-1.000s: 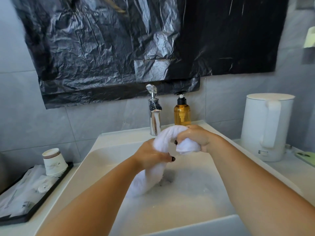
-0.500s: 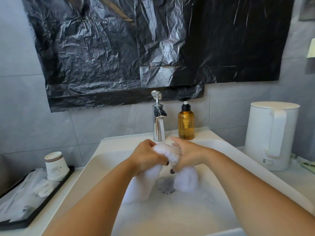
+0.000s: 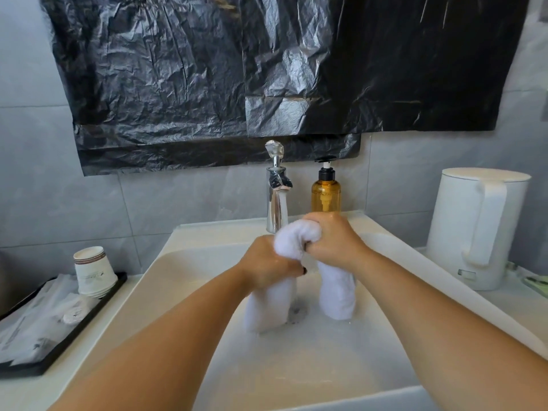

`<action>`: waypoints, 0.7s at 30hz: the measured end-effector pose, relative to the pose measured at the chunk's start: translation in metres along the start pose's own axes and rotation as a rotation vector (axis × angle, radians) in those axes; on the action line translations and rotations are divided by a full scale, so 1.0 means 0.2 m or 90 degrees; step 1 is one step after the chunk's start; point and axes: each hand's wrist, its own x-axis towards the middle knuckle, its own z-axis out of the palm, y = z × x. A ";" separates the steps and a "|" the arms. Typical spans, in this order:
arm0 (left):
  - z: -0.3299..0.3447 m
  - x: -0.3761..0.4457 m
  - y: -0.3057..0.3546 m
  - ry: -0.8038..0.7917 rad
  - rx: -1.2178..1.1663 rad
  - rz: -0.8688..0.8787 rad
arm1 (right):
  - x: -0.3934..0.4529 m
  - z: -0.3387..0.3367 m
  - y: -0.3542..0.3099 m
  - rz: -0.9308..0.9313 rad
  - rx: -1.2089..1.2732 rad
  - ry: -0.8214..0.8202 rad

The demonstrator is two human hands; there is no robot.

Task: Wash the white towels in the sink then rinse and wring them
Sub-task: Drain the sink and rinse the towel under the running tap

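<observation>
A white towel (image 3: 296, 240) is bent into an arch over the white sink (image 3: 189, 262), right under the chrome tap (image 3: 276, 203). My left hand (image 3: 267, 264) grips the towel's left part and my right hand (image 3: 333, 240) grips its right part, a little higher. The two free ends hang down into foamy water near the drain. Water runs from the tap onto the towel's top.
An amber soap pump bottle (image 3: 325, 192) stands beside the tap. A white kettle (image 3: 477, 228) stands on the counter to the right. On the left, a black tray (image 3: 56, 348) holds stacked paper cups (image 3: 93, 272) and packets. Black plastic sheeting (image 3: 267, 69) covers the wall above.
My hands have come closer together on the towel and moved under the tap. Both towel ends now hang straight down into the water; the view has shifted slightly downward.
</observation>
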 end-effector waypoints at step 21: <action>-0.03 0.02 -0.02 0.119 0.139 0.068 | 0.01 0.00 -0.10 0.204 0.025 0.011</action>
